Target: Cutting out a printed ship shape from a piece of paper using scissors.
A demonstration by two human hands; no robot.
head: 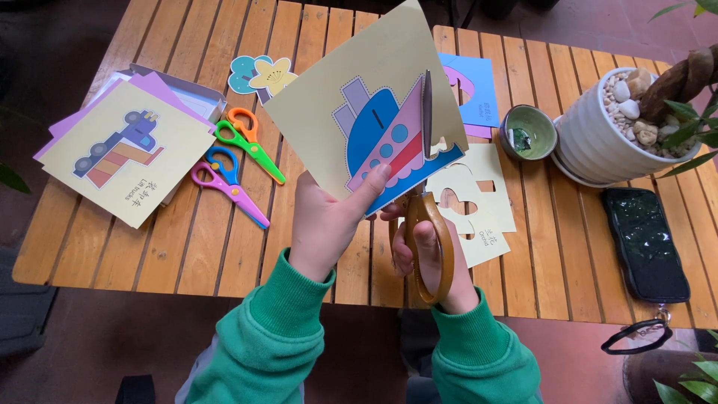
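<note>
My left hand (325,224) pinches the lower edge of a pale yellow paper sheet (351,90) printed with a blue, pink and red ship (389,142), holding it up above the wooden slat table (224,247). My right hand (428,258) grips orange-handled scissors (428,202). Their blades point upward and cut into the sheet along the right side of the ship picture. Both sleeves are green.
On the left lies a stack of paper sheets (123,153) topped by a truck picture. Two small plastic scissors (239,161) and flower cut-outs (262,73) lie nearby. A cut-out yellow sheet (482,202), green bowl (529,132), white plant pot (621,131) and black phone (645,243) sit right.
</note>
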